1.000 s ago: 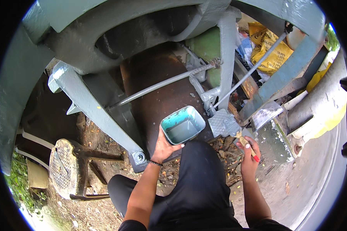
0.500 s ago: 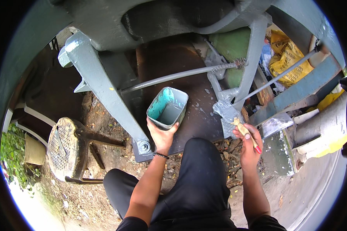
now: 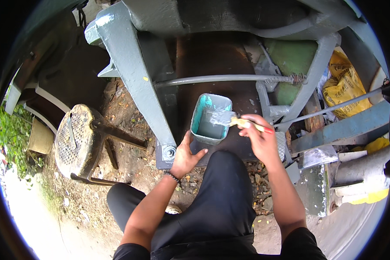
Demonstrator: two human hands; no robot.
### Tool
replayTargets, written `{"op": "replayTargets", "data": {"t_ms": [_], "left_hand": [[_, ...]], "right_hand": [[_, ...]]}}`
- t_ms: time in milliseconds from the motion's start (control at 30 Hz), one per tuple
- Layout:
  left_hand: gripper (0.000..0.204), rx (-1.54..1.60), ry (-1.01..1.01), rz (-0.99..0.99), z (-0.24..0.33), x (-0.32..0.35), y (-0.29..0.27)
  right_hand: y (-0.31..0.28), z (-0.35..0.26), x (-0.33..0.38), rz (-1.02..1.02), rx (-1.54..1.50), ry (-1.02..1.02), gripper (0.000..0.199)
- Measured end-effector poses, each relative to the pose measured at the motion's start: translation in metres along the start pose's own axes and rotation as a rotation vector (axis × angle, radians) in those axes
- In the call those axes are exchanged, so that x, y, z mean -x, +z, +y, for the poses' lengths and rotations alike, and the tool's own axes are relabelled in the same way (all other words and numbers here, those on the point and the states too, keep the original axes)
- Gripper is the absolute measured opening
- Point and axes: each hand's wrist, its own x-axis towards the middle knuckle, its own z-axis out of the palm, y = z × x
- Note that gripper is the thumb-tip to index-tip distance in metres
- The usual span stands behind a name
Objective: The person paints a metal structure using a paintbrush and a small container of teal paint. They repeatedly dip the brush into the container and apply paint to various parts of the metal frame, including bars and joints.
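Note:
A rectangular paint container point(image 3: 207, 139), turquoise and grey inside with grey paint in it, stands over the dark metal plate before me. My left hand point(image 3: 185, 157) is by its near left corner, fingers and thumb apart; whether a fingertip still touches the wall I cannot tell. My right hand point(image 3: 263, 142) grips a paintbrush point(image 3: 223, 118) by its wooden, red-tipped handle. The grey-coated bristles point left, over the container's opening. Around them rises a grey-painted metal frame point(image 3: 132, 65), with a rod point(image 3: 221, 79) crossing behind the container.
To the left stands a worn round stool point(image 3: 76, 138) with a perforated seat. Yellow sacks point(image 3: 344, 89) lie at the right behind a blue-grey beam point(image 3: 342, 130). A paint-spotted block point(image 3: 314, 186) sits near my right forearm. Dry leaves cover the ground by my knees.
My right hand has brought the brush leftward from the frame's right leg to over the container. My left hand has loosened from around the container, its thumb now away from the wall.

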Motion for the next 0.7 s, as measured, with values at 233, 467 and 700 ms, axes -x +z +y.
{"op": "replayTargets", "data": {"t_ms": [233,467,700], "left_hand": [[0.062,-0.204,0.012,-0.339,0.064,0.070,-0.103],[0.049,-0.354,-0.188,-0.068,0.035,0.088,-0.133],[0.046,-0.239,-0.143,-0.264,0.016,0.074,-0.121]], "right_hand": [[0.036,0.022,-0.062,-0.180,0.490,0.114,0.023],[0.066,0.014,-0.096,-0.370,0.818,0.205,0.020],[0.082,0.014,-0.093,-0.379,0.890,0.236,0.025]]}}
